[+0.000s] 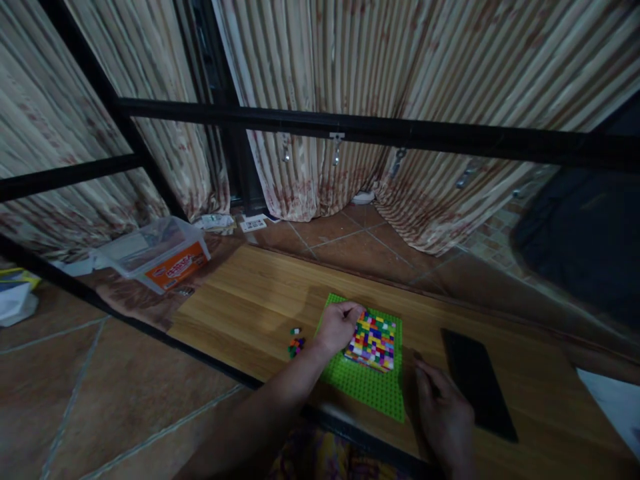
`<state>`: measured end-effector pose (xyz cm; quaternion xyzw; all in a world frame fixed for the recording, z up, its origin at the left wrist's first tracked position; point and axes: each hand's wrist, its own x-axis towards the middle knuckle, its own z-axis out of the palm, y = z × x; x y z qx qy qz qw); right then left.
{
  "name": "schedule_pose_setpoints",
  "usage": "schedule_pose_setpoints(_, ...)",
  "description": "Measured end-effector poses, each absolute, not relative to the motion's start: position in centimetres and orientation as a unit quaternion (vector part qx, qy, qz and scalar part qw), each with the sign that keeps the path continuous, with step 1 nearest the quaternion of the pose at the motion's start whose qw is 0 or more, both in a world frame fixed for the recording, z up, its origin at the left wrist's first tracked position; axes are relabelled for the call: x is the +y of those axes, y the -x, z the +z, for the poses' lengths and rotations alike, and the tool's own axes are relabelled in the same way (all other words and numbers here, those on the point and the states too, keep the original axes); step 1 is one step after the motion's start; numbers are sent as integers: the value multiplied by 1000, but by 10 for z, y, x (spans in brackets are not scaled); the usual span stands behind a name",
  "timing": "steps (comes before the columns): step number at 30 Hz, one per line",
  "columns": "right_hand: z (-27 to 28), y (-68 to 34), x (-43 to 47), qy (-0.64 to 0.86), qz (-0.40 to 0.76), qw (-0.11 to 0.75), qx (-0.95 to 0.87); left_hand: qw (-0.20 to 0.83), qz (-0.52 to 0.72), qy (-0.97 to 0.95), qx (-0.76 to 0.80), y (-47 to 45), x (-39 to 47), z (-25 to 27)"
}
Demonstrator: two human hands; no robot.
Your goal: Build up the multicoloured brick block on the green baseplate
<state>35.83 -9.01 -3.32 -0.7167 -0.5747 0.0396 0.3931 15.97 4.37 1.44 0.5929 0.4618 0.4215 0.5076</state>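
A green studded baseplate (365,390) lies on the wooden table. On it sits a low square block of many-coloured toy bricks (373,341). My left hand (343,325) rests at the block's far left corner, its fingers pinched together; what they hold, if anything, is hidden. To the right of the baseplate, over the tabletop, my right hand (445,403) is curled with thumb and forefinger close together. Whether something small is in it cannot be made out. Left of the baseplate lies a small pile of loose bricks (296,347), with a few more just behind.
A black flat panel (479,383) lies on the table (250,287) right of my right hand. Beyond the table's left end stands a clear plastic bin (165,257) with an orange label. A black metal bar (350,124) crosses in front of striped curtains (350,60).
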Motion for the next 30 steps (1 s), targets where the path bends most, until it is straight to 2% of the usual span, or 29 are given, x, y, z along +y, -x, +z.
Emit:
schedule_pose_setpoints(6, -34, -361, -89, 713, 14, 383, -587, 472, 434, -611, 464, -144, 43, 31)
schedule_pose_setpoints(11, -36, -363, -88, 713, 14, 391, -582, 428, 457, -601, 496, -76, 32, 37)
schedule_pose_setpoints(15, -34, -370, -87, 735, 43, 403, -543, 352, 380, -654, 551, -14, 0, 24)
schedule_pose_setpoints(21, 18, -318, -94, 707, 70, 463, -530, 302, 329, -755, 481, 3, -30, 16)
schedule_pose_setpoints(26, 39, -216, -86, 586, 168, 398, -685, 306, 302, -797, 424, -9, -20, 19)
schedule_pose_setpoints(30, 17, -169, -64, 602, 126, 333, -715, 302, 303, -809, 403, -12, -17, 13)
